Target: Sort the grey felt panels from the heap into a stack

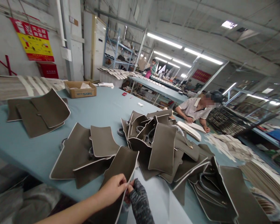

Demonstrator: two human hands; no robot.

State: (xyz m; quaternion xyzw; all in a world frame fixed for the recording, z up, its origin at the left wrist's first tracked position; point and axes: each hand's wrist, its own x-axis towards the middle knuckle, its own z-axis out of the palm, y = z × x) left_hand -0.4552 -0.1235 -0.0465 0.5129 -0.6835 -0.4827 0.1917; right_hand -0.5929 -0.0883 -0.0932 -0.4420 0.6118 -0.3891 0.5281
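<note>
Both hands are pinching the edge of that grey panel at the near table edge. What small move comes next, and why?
Probably draw the grey panel nearer and slide the pinch along its white-piped edge. The left hand and the gloved right hand meet at that edge, while the panel's far end lies against the pile of panels.

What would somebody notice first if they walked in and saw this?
Probably the big heap of grey-brown panels with white edges, piled mid-table on the blue-grey table. Right up front, the left hand and the gloved right hand pinch the white edge of one panel. Across the table on the right, a person in a striped shirt leans over pale pieces.
</note>
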